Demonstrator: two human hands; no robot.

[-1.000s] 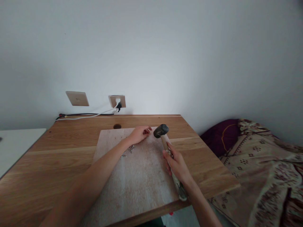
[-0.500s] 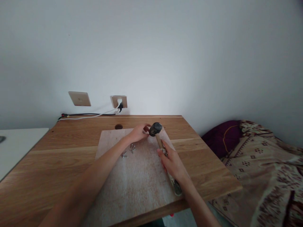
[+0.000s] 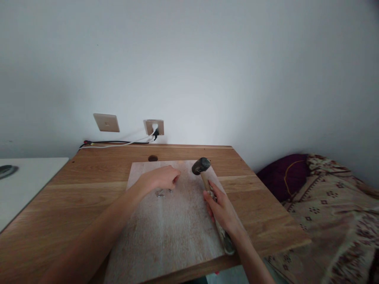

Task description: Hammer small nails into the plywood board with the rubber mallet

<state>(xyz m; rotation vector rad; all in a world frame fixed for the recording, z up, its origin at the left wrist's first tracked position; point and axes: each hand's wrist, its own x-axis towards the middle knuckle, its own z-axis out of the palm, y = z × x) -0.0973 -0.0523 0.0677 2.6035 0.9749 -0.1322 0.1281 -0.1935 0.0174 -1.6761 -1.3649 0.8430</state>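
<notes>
My right hand (image 3: 220,209) grips the wooden handle of a hammer (image 3: 204,173), whose dark head hangs just above the far part of a pale board (image 3: 174,225). The board lies flat on a wooden desk (image 3: 74,197). My left hand (image 3: 161,179) rests palm down over several small nails (image 3: 161,193) near the middle of the board, fingers curled onto them. Whether it has pinched one I cannot tell.
Behind the desk a wall socket (image 3: 154,127) holds plugs, and cables (image 3: 118,143) run along the back edge. A round cable hole (image 3: 152,158) sits in the desk top. A white surface (image 3: 23,181) lies left. A patterned blanket and purple cushion (image 3: 284,173) lie right.
My left hand has drawn back from the far edge of the board to the nails. The hammer head has swung slightly right and away from that hand.
</notes>
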